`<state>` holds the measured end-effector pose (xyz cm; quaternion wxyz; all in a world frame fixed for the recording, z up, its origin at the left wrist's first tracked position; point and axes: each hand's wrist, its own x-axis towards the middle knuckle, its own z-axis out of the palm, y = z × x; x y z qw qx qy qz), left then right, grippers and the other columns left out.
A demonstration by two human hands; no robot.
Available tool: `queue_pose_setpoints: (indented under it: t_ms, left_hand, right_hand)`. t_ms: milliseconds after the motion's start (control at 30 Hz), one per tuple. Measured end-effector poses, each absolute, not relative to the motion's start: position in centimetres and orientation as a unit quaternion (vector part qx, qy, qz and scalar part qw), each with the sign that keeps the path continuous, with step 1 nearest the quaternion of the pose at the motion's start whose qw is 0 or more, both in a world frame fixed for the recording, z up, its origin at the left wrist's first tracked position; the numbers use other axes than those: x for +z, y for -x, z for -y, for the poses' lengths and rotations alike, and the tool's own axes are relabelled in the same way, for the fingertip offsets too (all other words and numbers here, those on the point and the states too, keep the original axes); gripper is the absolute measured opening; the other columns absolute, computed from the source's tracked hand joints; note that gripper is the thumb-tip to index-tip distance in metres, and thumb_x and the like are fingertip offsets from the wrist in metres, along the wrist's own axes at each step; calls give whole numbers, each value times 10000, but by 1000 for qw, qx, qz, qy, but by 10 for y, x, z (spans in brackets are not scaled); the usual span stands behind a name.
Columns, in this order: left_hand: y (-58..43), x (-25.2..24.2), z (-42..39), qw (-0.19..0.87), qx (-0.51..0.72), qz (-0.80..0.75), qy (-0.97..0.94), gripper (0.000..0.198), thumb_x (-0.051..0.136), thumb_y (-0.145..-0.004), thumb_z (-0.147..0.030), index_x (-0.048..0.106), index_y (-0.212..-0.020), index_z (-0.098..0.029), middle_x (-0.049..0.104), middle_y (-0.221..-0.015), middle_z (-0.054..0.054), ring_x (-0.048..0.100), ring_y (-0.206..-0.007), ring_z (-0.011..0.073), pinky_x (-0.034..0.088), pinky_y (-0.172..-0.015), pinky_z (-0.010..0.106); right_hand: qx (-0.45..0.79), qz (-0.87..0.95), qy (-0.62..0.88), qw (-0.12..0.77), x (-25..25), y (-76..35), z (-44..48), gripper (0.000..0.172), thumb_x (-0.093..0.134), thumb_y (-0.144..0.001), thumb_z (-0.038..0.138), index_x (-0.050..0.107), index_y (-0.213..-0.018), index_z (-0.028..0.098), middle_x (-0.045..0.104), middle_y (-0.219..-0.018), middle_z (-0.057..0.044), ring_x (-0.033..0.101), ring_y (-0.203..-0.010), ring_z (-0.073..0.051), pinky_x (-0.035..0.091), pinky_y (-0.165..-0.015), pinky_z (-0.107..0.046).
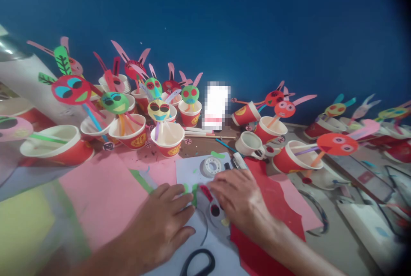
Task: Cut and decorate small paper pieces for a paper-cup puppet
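Observation:
My left hand (pixel 167 218) lies palm down with its fingers stretched out, over the pink and pale blue paper, holding nothing I can see. My right hand (pixel 239 196) is closed, its fingers bent down, and what they may pinch is hidden. Beside its fingertips is a grey-white paper piece (pixel 205 201) with a red strip (pixel 206 192) and a dark red-rimmed oval (pixel 215 210). Small green paper scraps (pixel 194 194) lie between the hands. The black scissors handle (pixel 210 259) is below them, and a white tape roll (pixel 212 166) is just beyond.
Red paper cups (pixel 133 139) with paper-faced spoon figures (pixel 115 102) stand along the blue wall (pixel 205 23). A white mug (pixel 250 144), markers (pixel 195 130) and a phone-like bright screen (pixel 216 104) are behind. Red paper (pixel 272 216) lies right, pink paper (pixel 102 194) left.

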<state>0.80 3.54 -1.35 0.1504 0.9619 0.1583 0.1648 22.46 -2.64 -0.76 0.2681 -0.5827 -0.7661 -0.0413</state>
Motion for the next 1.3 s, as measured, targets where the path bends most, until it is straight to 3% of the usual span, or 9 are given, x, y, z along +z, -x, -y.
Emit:
queue_pose_setpoints:
  t_ms: [100,200,300,567,733,867,1133,1200,1300]
  left_hand:
    - [-8,-15,-35,159,171,-161,-959,164,519,-903,-277,616,-1004,-193,647,-1075,31,475,-1041,264,351,-842,433]
    - [-8,-16,-35,167,172,-165,-957,172,526,-895,-270,613,-1025,-198,642,-1097,31,470,-1031,262,360,-837,427]
    - [-8,-14,-36,163,181,-165,-956,192,540,-886,-284,612,-1044,-204,653,-1087,29,481,-999,258,376,-816,412]
    - [-9,-7,-35,164,161,-175,-957,187,586,-856,-315,620,-994,-193,666,-1051,39,505,-958,253,397,-804,403]
    - [-7,-8,-35,177,159,-179,-955,216,580,-861,-328,613,-1019,-185,649,-1087,45,500,-961,246,397,-825,412]
    - [-7,-11,-35,180,161,-177,-954,230,575,-860,-320,610,-1045,-188,633,-1107,52,505,-952,252,406,-829,430]
    - [2,-13,-37,185,262,-176,-931,217,496,-853,-79,615,-1006,-177,616,-1064,89,532,-923,241,443,-793,411]
    - [5,-9,-36,243,282,-194,-908,229,476,-859,-58,614,-995,-181,612,-1033,88,543,-908,217,458,-780,369]
    - [6,-2,-34,430,274,-248,-824,202,430,-908,-132,624,-937,-181,598,-913,67,568,-812,164,477,-707,282]
  right_hand:
    - [-100,746,641,148,4,-248,6,215,493,-909,167,697,-871,225,670,-815,-18,576,-770,-166,344,-706,-300]
    - [-117,738,657,98,3,-263,-19,228,506,-896,141,706,-806,204,649,-752,-42,570,-765,-194,324,-669,-313]
    - [-124,742,656,55,-3,-268,-41,191,527,-890,158,711,-860,201,654,-780,-67,575,-829,-232,322,-685,-332]
    - [-91,744,662,-15,-3,-263,-54,150,573,-863,222,704,-932,197,683,-855,-79,606,-875,-250,357,-722,-337]
    - [-68,737,672,-23,4,-261,-59,122,586,-840,212,703,-818,185,698,-794,-64,632,-820,-236,366,-677,-317]
    - [-68,738,672,-3,4,-263,-60,130,574,-826,166,682,-757,186,693,-752,-46,639,-759,-220,365,-639,-302]
    - [-116,737,653,127,24,-249,-26,205,486,-895,188,630,-750,173,643,-748,-42,587,-738,-180,382,-654,-284]
    - [-124,758,600,224,28,-237,-11,208,468,-908,189,625,-771,178,649,-745,-34,579,-723,-164,391,-674,-285]
    - [-129,809,472,325,26,-218,8,145,509,-870,119,625,-835,199,689,-779,-5,600,-735,-142,378,-740,-315]
